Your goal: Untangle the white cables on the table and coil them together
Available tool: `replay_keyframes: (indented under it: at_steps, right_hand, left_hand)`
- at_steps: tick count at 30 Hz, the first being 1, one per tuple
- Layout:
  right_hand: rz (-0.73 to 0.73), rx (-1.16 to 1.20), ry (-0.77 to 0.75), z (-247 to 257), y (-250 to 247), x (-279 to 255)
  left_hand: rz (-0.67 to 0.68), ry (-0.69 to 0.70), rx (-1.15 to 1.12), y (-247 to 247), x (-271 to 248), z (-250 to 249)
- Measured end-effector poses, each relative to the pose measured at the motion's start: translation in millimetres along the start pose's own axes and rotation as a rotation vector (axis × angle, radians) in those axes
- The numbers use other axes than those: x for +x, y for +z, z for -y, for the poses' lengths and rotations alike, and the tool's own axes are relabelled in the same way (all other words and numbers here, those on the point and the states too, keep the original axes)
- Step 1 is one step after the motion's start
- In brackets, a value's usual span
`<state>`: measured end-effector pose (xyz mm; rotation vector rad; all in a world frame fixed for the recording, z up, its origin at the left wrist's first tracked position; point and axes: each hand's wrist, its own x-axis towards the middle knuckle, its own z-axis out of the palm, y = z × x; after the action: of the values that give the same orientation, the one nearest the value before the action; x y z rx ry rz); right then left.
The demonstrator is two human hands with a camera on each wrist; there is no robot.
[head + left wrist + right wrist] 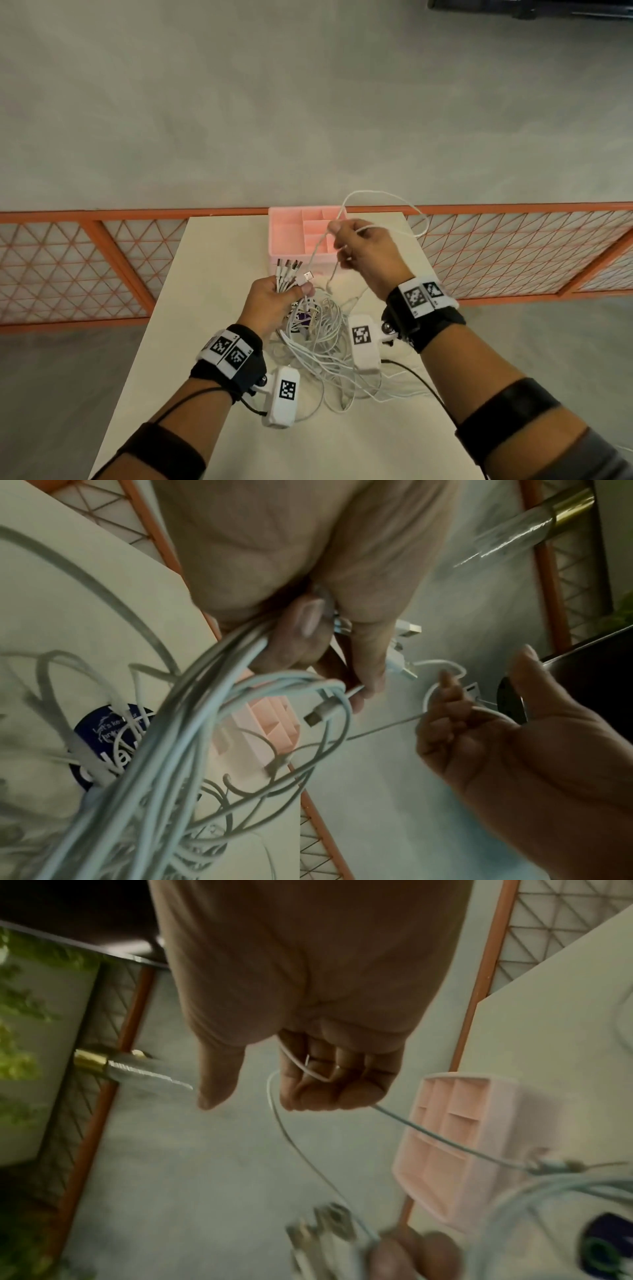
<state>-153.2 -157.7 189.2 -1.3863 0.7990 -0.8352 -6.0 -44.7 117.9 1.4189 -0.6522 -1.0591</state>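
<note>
Thin, limp white cables (322, 346) lie tangled on the table (212, 260), light and likely to snag. The left hand (274, 301) grips their plug ends (291, 270), the firmest hold; the right hand (366, 257) curls around one lifted strand (387, 195).

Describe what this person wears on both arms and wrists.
Both hands, left hand and right hand, are bare. Each wrist has a black strap bearing white blocks with black square fiducial markers, plus a white camera unit with its own marker. Black bands circle both forearms; thin black cables trail back.
</note>
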Motion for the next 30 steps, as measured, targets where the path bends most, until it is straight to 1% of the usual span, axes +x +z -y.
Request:
replay_keyframes:
  at_steps: [3, 6, 12, 17, 20, 23, 26, 30]
  right_hand:
    - [0.089, -0.092, 0.113, -26, 11, -9]
    - [0.122, -0.122, 0.147, -40, 18, -14]
    - [0.113, -0.112, 0.152, -32, 12, -10]
    - [0.019, 0.015, 0.161, -17, 2, -3]
    - [-0.007, -0.069, 0.254, -13, -6, 2]
    - [-0.002, -0.111, 0.369, -17, -16, 1]
    - [-0.027, 0.012, 0.437, -20, -21, -2]
    - [-0.031, 0.286, 0.481, -17, -9, -5]
  left_hand:
    - [0.001, 0.026, 0.013, 4, -2, -1]
    - [0.041, 0.059, 0.025, 9, -7, -3]
    - [0.024, -0.004, 0.074, 2, -4, 2]
    - [-0.021, -0.063, 0.145, -9, -3, 23]
    - [-0.045, -0.117, 0.114, -14, -4, 31]
    - [-0.03, -0.116, 0.042, -15, -4, 28]
    - [-0.026, -0.091, -0.006, -13, -4, 25]
    - [0.01, -0.03, -0.069, -1, -8, 19]
